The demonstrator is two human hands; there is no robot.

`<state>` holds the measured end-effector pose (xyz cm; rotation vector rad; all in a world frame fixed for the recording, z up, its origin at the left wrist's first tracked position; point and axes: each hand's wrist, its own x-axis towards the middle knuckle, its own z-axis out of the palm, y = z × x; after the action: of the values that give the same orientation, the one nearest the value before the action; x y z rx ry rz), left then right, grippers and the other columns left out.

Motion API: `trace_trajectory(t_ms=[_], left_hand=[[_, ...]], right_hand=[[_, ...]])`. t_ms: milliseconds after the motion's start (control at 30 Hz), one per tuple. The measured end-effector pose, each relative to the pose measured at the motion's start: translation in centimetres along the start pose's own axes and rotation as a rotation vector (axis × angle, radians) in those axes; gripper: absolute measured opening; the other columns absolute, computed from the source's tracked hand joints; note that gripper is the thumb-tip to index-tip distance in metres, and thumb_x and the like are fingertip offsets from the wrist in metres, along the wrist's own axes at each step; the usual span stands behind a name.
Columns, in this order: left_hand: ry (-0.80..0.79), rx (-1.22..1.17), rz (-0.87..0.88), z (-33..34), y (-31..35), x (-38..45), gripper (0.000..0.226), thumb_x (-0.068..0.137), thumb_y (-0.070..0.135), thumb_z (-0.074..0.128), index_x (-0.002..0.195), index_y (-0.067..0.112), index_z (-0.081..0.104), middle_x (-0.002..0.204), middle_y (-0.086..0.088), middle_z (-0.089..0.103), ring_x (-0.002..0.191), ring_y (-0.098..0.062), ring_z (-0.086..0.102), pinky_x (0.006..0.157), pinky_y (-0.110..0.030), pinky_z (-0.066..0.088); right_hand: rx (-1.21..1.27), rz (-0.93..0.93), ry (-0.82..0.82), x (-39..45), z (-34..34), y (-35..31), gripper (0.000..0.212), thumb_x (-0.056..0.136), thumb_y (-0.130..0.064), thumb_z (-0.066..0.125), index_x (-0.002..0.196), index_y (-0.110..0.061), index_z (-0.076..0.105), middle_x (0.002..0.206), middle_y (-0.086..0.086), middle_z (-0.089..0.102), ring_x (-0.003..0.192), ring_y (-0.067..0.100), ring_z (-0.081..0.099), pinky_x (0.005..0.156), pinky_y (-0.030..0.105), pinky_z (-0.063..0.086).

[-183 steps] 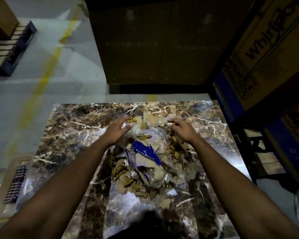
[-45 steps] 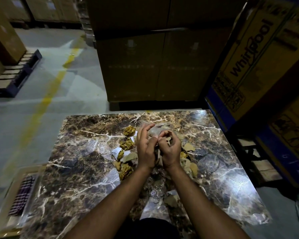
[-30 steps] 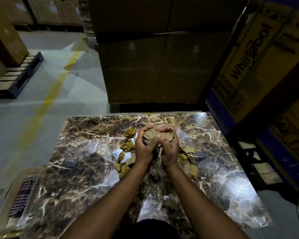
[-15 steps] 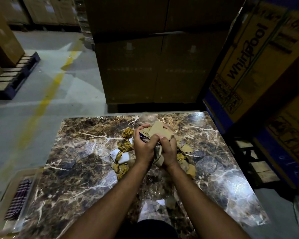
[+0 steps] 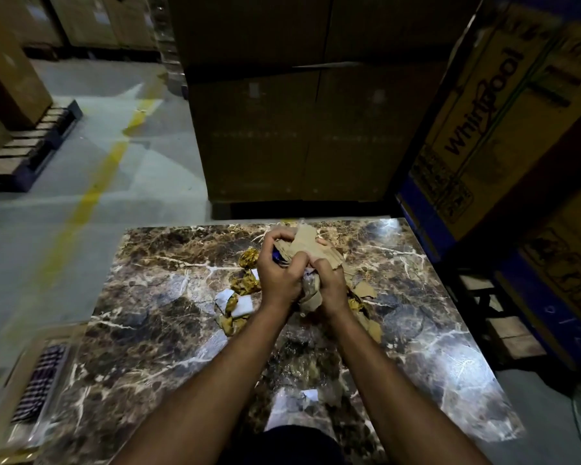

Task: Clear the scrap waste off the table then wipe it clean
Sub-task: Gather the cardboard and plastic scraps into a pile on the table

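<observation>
Fingers (image 5: 284,238) of both hands around scrap bundle (image 5: 307,248), mid-table (image 5: 155,310).

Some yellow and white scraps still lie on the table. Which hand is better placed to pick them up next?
Probably the left hand. The yellow and white scraps lie just to its left, right beside it. The right hand sits farther away, and both hands grip the scrap bundle.

Warehouse surroundings, dimly lit

Stacked brown cartons (image 5: 302,122) stand on the far side; a yellow Whirlpool box (image 5: 503,122) leans in at right. A yellow line (image 5: 91,196) runs along the grey floor (image 5: 81,229), with a pallet (image 5: 31,146) at far left. A checked cloth (image 5: 41,380) lies in a clear tray (image 5: 0,414) lower left.
</observation>
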<state>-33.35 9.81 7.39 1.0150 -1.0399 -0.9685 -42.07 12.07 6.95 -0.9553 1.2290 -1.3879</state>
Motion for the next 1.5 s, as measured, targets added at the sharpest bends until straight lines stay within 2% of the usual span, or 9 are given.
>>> trace_trajectory(t_ms=[200,367,633,833,1000,1200,1300,1400,1500], left_hand=[[0.068,-0.003,-0.085,0.2,-0.3,0.0,0.028,0.071,0.013,0.064,0.099,0.018,0.064,0.118,-0.008,0.066,0.107,-0.019,0.064,0.083,-0.028,0.054],[0.059,-0.042,-0.125,0.1,0.3,-0.2,0.025,0.071,0.013,0.063,0.096,0.016,0.059,0.107,-0.007,0.066,0.095,-0.013,0.065,0.074,-0.025,0.053],[0.012,-0.106,-0.151,-0.6,-0.2,0.1,0.043,0.071,0.015,0.059,0.113,0.013,0.067,0.117,-0.014,0.068,0.098,-0.015,0.068,0.071,-0.023,0.053],[0.01,-0.085,-0.182,-0.7,-0.8,0.3,0.059,0.065,0.033,0.062,0.112,-0.003,0.065,0.116,-0.008,0.067,0.099,-0.004,0.067,0.073,-0.021,0.055],[-0.018,-0.125,-0.175,-0.3,-0.3,0.0,0.047,0.068,0.045,0.064,0.103,0.015,0.066,0.101,-0.007,0.069,0.086,-0.01,0.068,0.067,-0.026,0.055],[-0.326,-0.179,-0.358,-2.0,0.0,2.0,0.064,0.08,0.059,0.068,0.13,0.019,0.062,0.133,-0.02,0.062,0.123,-0.038,0.06,0.106,-0.058,0.046],[-0.394,-0.11,-0.423,-3.5,-0.1,2.1,0.08,0.073,0.066,0.068,0.143,0.031,0.048,0.143,-0.007,0.057,0.13,-0.033,0.056,0.104,-0.06,0.046],[-0.55,0.058,-0.433,-4.9,-1.5,1.7,0.118,0.05,0.068,0.087,0.152,0.041,0.033,0.151,0.005,0.04,0.132,-0.023,0.048,0.105,-0.052,0.046],[-0.651,0.168,-0.463,-4.8,-2.1,0.3,0.133,0.052,0.036,0.099,0.157,0.041,0.016,0.16,0.004,0.031,0.133,-0.015,0.046,0.108,-0.039,0.047]], right_hand=[[0.113,0.004,-0.115,-0.3,-0.2,-0.4,0.049,0.089,-0.026,0.064,0.138,-0.026,0.056,0.122,0.01,0.071,0.114,0.029,0.067,0.091,0.041,0.054],[0.095,-0.014,-0.232,-0.6,-0.9,-0.3,0.05,0.091,-0.017,0.062,0.137,-0.036,0.054,0.132,0.011,0.065,0.127,0.035,0.059,0.099,0.05,0.053],[-0.023,-0.042,-0.241,0.0,-1.3,0.3,0.066,0.072,-0.02,0.078,0.132,-0.018,0.048,0.132,0.012,0.061,0.123,0.032,0.061,0.102,0.051,0.052],[-0.059,-0.06,-0.268,0.3,-1.0,-0.2,0.056,0.071,-0.004,0.073,0.119,-0.008,0.044,0.109,0.002,0.062,0.103,0.002,0.067,0.086,0.019,0.052],[-0.13,-0.172,-0.192,1.6,-0.8,0.0,0.059,0.067,-0.019,0.075,0.119,-0.008,0.049,0.112,0.01,0.064,0.106,0.019,0.066,0.088,0.033,0.054],[-0.004,-0.143,-0.067,2.3,-1.7,-0.6,0.055,0.06,-0.017,0.077,0.11,-0.003,0.059,0.101,0.012,0.073,0.096,0.029,0.071,0.085,0.047,0.059],[0.177,0.061,0.026,3.1,-2.5,-0.9,0.061,0.044,-0.031,0.08,0.096,-0.002,0.066,0.081,0.009,0.074,0.072,0.027,0.071,0.074,0.042,0.056],[0.298,0.18,0.029,3.6,-3.0,-1.5,0.082,0.037,-0.036,0.09,0.102,0.007,0.065,0.098,0.024,0.067,0.09,0.039,0.066,0.091,0.059,0.053],[0.386,0.207,-0.077,3.7,-2.7,-2.5,0.094,0.029,-0.047,0.099,0.102,0.003,0.068,0.102,0.025,0.065,0.094,0.039,0.063,0.098,0.057,0.047]])
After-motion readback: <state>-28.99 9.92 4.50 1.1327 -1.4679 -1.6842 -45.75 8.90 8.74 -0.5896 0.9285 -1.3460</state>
